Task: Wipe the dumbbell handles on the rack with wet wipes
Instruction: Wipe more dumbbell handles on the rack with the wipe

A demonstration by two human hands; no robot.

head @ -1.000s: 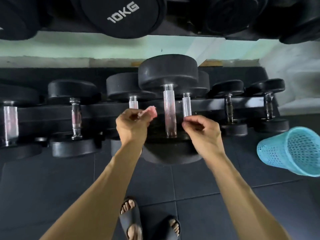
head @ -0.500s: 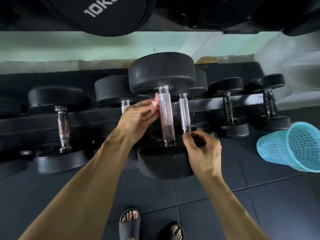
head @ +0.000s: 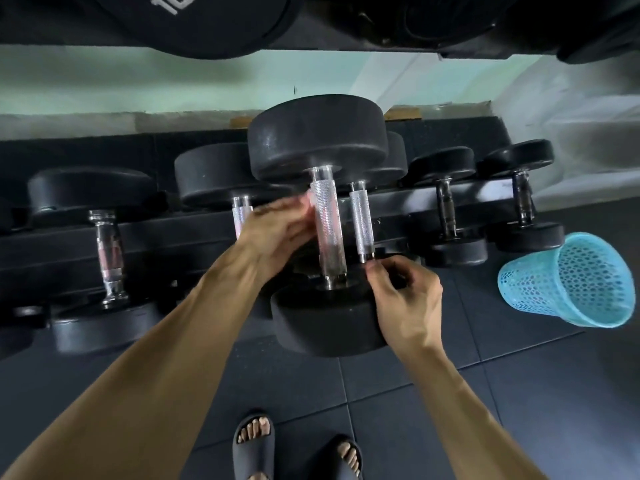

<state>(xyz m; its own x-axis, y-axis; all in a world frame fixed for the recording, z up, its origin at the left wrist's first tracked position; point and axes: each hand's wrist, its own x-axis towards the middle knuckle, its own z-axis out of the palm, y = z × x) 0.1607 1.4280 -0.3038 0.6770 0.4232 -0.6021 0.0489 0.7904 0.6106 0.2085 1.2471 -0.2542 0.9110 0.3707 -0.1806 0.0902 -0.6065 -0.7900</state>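
Centrally: large black rubber dumbbell with knurled chrome handle (head: 327, 230), on the black rack (head: 62, 244); left hand (head: 277, 230), blurred, fingers against handle's left side, pinkish wet wipe (head: 307, 199) barely visible; right hand (head: 405, 299) loosely curled by lower weight, contents indiscernible; turquoise mesh basket (head: 568, 282) at right.

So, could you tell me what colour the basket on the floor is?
Light blue basket, clearest in the head view.
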